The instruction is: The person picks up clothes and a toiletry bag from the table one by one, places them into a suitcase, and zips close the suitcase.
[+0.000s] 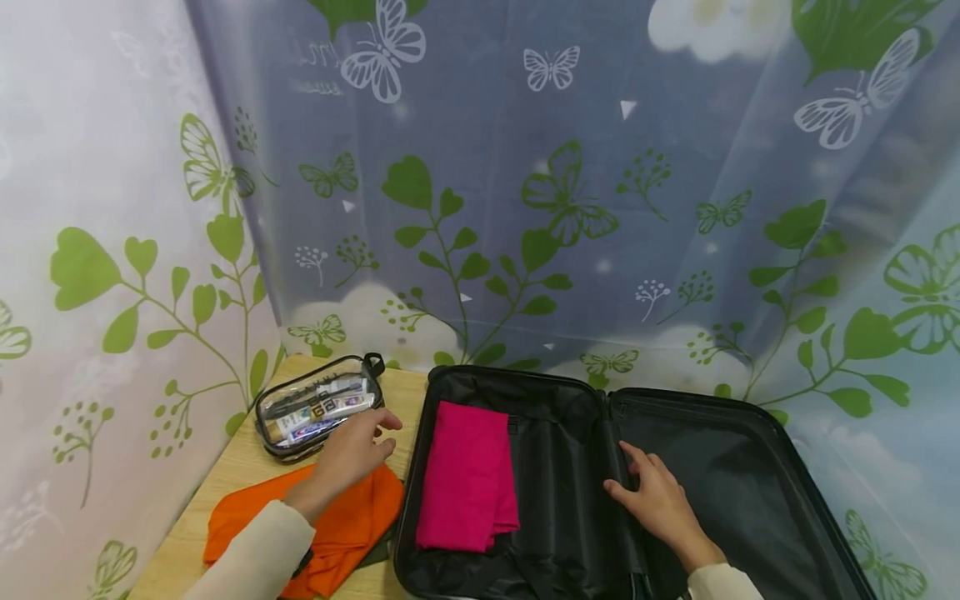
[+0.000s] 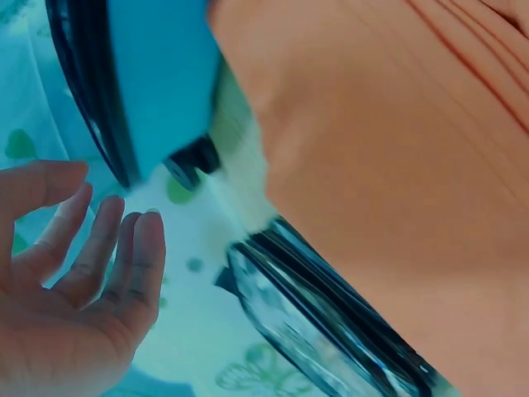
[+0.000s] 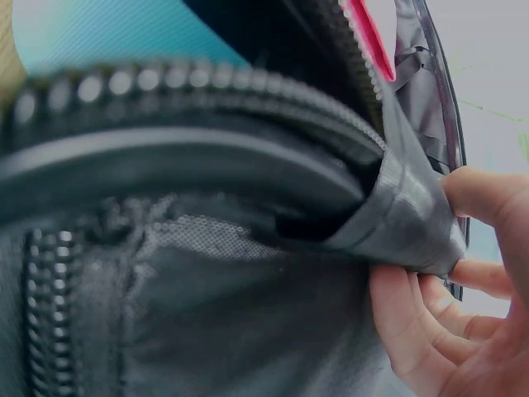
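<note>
My left hand [image 1: 352, 454] hovers over an orange folded cloth [image 1: 375, 508], its fingers loosely bent and holding nothing. Just beyond it lies a clear toiletry pouch [image 1: 322, 408] with black trim, tubes showing inside. An open black suitcase [image 1: 558, 500] stands to the right, with a bright pink folded cloth [image 1: 465, 475] in the left part of its near shell. At the suitcase's middle hinge, my right hand [image 1: 660, 500] rests with thumb and fingers spread along the fabric hinge strip [image 3: 405, 207]. Its thumb and fingertips touch the strip's edge in the right wrist view.
The suitcase's right shell [image 1: 750, 492] lies open with a dark lining. A wooden table [image 1: 412, 400] carries everything; dark green fabric [image 1: 378, 550] peeks out under the orange cloth. Printed curtains [image 1: 480, 208] with leaves and butterflies hang close behind and at both sides.
</note>
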Tool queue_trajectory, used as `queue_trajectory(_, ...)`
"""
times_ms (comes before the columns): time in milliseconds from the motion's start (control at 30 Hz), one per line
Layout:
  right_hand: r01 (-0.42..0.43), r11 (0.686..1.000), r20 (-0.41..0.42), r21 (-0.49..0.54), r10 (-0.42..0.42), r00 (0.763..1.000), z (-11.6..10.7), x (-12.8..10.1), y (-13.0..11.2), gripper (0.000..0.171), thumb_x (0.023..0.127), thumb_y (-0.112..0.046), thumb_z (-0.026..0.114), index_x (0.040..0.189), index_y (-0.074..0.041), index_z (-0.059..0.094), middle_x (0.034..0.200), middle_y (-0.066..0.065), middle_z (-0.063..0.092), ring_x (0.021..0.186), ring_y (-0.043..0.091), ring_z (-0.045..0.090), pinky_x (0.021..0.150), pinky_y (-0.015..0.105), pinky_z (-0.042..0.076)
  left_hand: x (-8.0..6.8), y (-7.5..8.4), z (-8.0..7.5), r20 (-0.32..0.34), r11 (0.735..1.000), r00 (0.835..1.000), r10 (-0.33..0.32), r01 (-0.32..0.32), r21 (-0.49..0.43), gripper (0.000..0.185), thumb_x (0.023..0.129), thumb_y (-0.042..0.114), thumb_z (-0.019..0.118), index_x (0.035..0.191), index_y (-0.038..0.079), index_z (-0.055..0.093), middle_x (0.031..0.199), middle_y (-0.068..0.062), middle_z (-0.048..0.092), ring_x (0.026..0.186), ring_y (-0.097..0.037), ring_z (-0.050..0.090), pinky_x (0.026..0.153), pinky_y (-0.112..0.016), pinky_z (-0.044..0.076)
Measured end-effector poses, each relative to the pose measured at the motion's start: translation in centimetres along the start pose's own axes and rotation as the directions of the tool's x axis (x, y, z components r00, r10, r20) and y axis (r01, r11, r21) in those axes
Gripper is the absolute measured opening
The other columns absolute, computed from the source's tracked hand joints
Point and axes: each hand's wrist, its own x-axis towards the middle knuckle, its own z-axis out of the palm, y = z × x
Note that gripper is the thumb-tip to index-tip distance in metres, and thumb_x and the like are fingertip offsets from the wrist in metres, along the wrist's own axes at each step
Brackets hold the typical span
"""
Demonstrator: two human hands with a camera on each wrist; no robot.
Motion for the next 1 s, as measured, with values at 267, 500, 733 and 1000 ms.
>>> queue_trajectory(267, -0.007, 1.0, 0.01, 0.002, 0.007, 1.0, 0.0, 0.0, 0.2, 0.079, 0.101, -0.04, 0.077, 0.163, -0.001, 0.045, 0.127, 0.023, 0.063, 0.109, 0.039, 0.067, 0.091, 0.067, 0.053, -1.0, -3.0, -1.0, 0.012, 0.999, 0.999, -0.031, 0.031, 0.008, 0.023, 0.096, 0.005, 0.078, 0.119, 0.01, 0.077, 0.123, -0.01, 0.077, 0.112, -0.036, 0.073, 0.097, -0.057, 0.06)
queue_trajectory(500, -0.004, 1.0, 0.006, 0.0, 0.004, 1.0, 0.0, 0.0, 0.2, 0.079, 0.101, -0.04, 0.077, 0.163, -0.001, 0.045, 0.127, 0.023, 0.063, 0.111, 0.04, 0.067, 0.093, 0.07, 0.051, -1.7, -5.2, -1.5, 0.019, 0.998, 0.999, -0.043, 0.042, 0.053, 0.022, 0.097, 0.006, 0.077, 0.119, 0.008, 0.076, 0.121, -0.012, 0.078, 0.111, -0.038, 0.072, 0.096, -0.058, 0.059)
queue_trajectory(733, -0.004, 1.0, 0.008, 0.004, 0.004, 1.0, 0.0, -0.1, 0.1, 0.079, 0.101, -0.04, 0.077, 0.163, -0.001, 0.045, 0.127, 0.023, 0.063, 0.112, 0.042, 0.066, 0.094, 0.072, 0.05, -2.3, -6.9, -1.7, 0.028, 0.995, 0.999, -0.037, 0.034, 0.091, 0.022, 0.095, 0.005, 0.077, 0.117, 0.004, 0.077, 0.117, -0.013, 0.079, 0.108, -0.038, 0.072, 0.096, -0.058, 0.059)
queue_trajectory(1000, 0.0, 1.0, 0.003, -0.005, 0.0, 1.0, 0.0, 0.0, 0.1, 0.08, 0.101, -0.04, 0.077, 0.163, -0.001, 0.045, 0.127, 0.023, 0.063, 0.112, 0.041, 0.067, 0.094, 0.071, 0.05, -2.8, -8.9, -2.0, 0.07, 0.992, 0.995, -0.064, 0.056, 0.117, 0.024, 0.095, 0.009, 0.079, 0.118, 0.005, 0.076, 0.119, -0.014, 0.079, 0.11, -0.038, 0.073, 0.098, -0.061, 0.058)
